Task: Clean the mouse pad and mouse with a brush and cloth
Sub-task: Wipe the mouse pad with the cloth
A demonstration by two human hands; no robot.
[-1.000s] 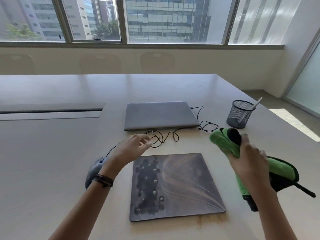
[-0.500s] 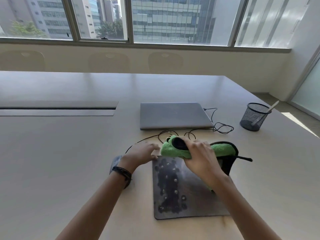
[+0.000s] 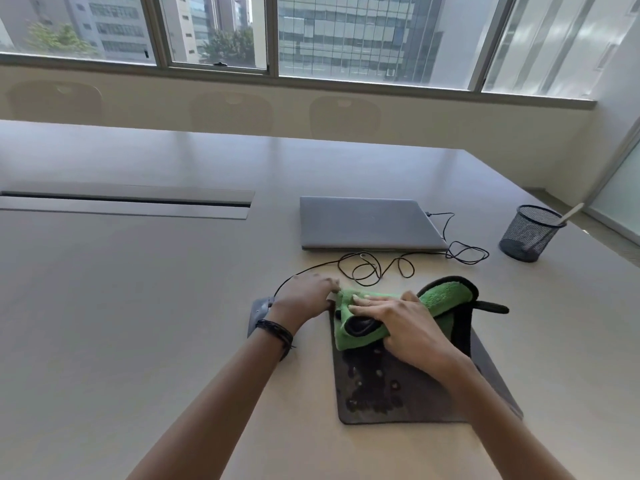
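head: one cloth [image 3: 367,336], one mouse [image 3: 259,313]

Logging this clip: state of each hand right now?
Left hand: flat on the mouse pad's top corner, holding nothing.
Right hand: pressing the green cloth onto the pad.

Single head view, looking forward-down, close over table [image 3: 138,306].

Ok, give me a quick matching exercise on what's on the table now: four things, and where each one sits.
Things:
1. cloth
2. laptop
3. mouse
4. mesh cup

Places:
A. far right of the table
B. pressed on the mouse pad under the right hand
C. left of the pad, by the left hand
D. closed, behind the pad

Pairs: 1-B, 2-D, 3-C, 4-A
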